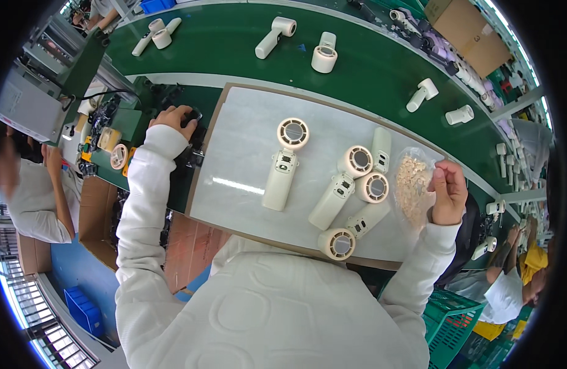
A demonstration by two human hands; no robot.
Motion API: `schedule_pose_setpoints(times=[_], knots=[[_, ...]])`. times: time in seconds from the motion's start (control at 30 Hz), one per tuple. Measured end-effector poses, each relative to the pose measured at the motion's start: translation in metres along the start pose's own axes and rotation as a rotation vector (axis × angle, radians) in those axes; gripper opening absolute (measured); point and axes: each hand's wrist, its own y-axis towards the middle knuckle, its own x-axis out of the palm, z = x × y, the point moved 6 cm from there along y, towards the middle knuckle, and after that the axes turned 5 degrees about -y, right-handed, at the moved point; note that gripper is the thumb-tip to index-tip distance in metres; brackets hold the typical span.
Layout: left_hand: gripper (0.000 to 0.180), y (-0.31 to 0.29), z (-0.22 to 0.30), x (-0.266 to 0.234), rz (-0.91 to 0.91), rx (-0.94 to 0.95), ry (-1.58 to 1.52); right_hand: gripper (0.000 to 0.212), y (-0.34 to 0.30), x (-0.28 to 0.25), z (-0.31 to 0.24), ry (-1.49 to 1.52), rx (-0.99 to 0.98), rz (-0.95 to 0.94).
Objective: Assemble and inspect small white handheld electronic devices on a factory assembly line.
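My left hand (pixel 174 120) reaches past the mat's left edge, its fingers curled on a small black part (pixel 193 115) among other dark pieces. At the mat's right side my right hand (pixel 448 194) is closed, thumb against fingers, beside a clear plastic bag (pixel 412 190) of small beige pieces. Whatever lies in that pinch is too small to make out. Between the hands a cream handheld fan (pixel 279 179) rests alone, round head away from me. Several more cream fans lie to its right, among them one with its head toward me (pixel 337 244) at the near edge.
A pale mat (pixel 234 147) with a brown rim covers the work surface. Beyond it runs a green conveyor belt (pixel 228 52) with several fans on it. A grey machine (pixel 31 104) stands left, above an open carton (pixel 98 215). A green crate (pixel 446 320) sits at lower right. Other people work on both sides.
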Motion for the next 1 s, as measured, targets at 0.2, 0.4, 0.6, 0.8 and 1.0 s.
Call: schedule_pose_setpoints(times=[0.2,0.4,0.6,0.8,1.0], knots=[[0.028,0.003,-0.007,-0.010,0.139,-0.049,-0.085,0.005,-0.010,0.134,-0.040,0.252,0.058,-0.400],[0.046,-0.043,0.087,-0.054,0.282,0.391,-0.719,0.004,-0.013,0.187,-0.041,0.212,-0.046,-0.580],[0.046,-0.071,0.150,-0.018,0.000,0.533,-1.276,0.003,-0.011,0.202,-0.011,0.056,-0.029,-0.712],[0.039,-0.066,0.148,0.014,-0.084,0.450,-1.403,0.002,-0.020,0.208,-0.015,0.209,0.230,-0.706],[0.030,-0.068,0.144,0.025,-0.094,0.252,-1.452,0.004,-0.034,0.214,-0.018,0.114,0.174,-0.780]])
